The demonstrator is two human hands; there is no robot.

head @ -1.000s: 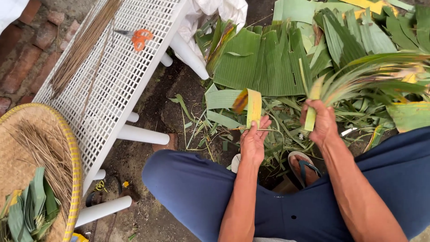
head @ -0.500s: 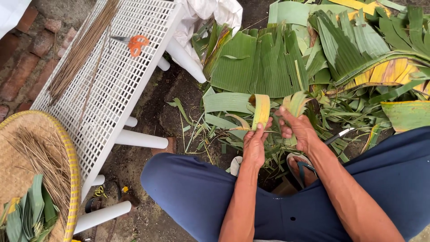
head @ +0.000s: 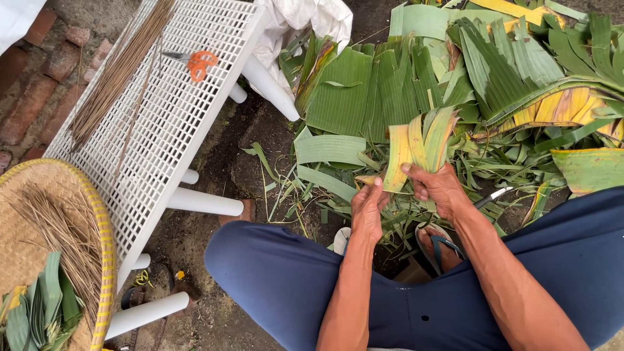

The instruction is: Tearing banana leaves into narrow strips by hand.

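Right now a bundle of long yellow-green banana leaf strips (head: 416,146) stands fanned upward between the knees, above the dirt floor, held at its lower end by both hands. The left hand (head: 368,207) is closed with thumb and fingertips pinching the yellowed bottom edge, and the right hand (head: 439,188) is curled round the strips just beside it, fingers wrapped over the base. The strips look dry and split along the grain, so a hard tug or a fold across the fibres could tear them further, and the loose fan could slip apart if either pinch slackens. A thin metal blade (head: 493,195) seems to lie among the leaf litter just right of the right hand; whether it is a knife I cannot tell, but it sits near a sandalled foot (head: 442,247) and could nick skin if a hand drops there blindly. Behind lies a heap of broad green banana leaves (head: 390,84). To the left, well apart, stand a white mesh table (head: 175,110) with orange-handled scissors (head: 195,63) and thin brown sticks (head: 114,75), and a round woven basket (head: 29,214)
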